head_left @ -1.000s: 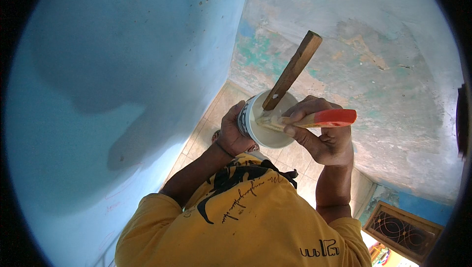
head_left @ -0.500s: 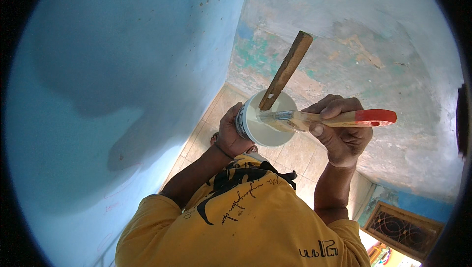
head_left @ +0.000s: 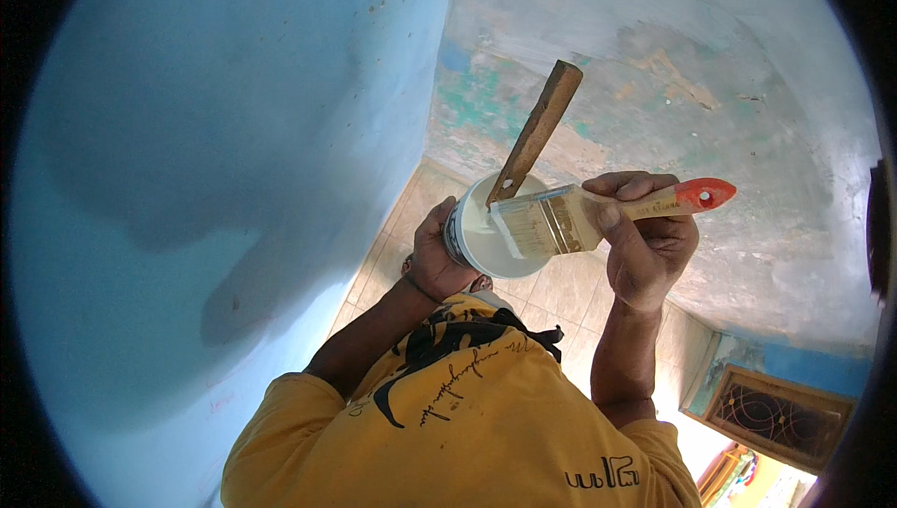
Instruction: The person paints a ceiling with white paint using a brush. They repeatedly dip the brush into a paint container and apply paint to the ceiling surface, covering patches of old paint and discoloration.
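My left hand is wrapped round the side of a white paint bucket, holding it in front of my chest. Out of the bucket leans a flat wooden stick, its lower end inside against the far rim. My right hand pinches the handle of a flat paintbrush between thumb and fingers. The brush has a pale wooden handle with a red end. Its broad side faces up, and its bristles, white at the tip, lie over the bucket's opening. Pale paint shows inside the bucket.
A blue wall rises close on my left. Ahead and to the right stands a patchy grey wall with worn green and bare spots. Tiled floor lies below. At the lower right is a doorway with a wooden grille above it.
My right hand has turned the brush from edge-on to broad side up and lifted its handle end slightly. The bucket and stick have shifted a little to the left.
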`<state>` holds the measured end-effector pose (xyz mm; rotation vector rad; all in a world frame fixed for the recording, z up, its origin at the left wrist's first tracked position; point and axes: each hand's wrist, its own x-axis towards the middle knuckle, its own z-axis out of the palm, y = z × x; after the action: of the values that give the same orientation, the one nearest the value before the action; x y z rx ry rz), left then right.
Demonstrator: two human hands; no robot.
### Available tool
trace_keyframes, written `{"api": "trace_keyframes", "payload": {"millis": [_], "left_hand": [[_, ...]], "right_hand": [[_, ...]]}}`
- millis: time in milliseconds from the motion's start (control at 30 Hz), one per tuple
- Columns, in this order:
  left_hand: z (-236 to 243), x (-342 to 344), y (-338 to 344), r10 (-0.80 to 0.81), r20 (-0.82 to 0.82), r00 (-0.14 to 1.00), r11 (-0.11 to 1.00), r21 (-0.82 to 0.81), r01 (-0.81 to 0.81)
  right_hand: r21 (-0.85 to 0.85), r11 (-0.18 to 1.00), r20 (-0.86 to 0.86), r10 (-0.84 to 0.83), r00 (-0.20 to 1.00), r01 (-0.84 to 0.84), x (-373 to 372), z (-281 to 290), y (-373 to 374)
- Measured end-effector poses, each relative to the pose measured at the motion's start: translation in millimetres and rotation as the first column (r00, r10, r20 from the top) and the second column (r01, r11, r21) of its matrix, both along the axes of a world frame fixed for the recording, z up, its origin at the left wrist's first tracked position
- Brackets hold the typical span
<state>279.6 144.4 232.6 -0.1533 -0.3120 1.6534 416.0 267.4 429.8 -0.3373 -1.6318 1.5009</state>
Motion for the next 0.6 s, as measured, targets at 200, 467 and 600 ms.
{"api": "trace_keyframes", "payload": {"millis": [200,467,600], "left_hand": [[-2,0,3,-0.025,0.013,1.0,1.0,0.0,0.025],[-5,4,14,-0.073,0.037,0.997,0.997,-0.013,0.074],[-2,7,22,-0.107,-0.016,0.994,0.993,-0.059,0.105]], "right_hand": [[-0.213,0.973,-0.016,-0.092,0.996,0.086,13,-17,2],[-0.378,0.912,-0.066,-0.198,0.978,0.159,33,-44,13],[-0.426,0.885,-0.102,-0.252,0.962,0.187,40,-52,17]]}}
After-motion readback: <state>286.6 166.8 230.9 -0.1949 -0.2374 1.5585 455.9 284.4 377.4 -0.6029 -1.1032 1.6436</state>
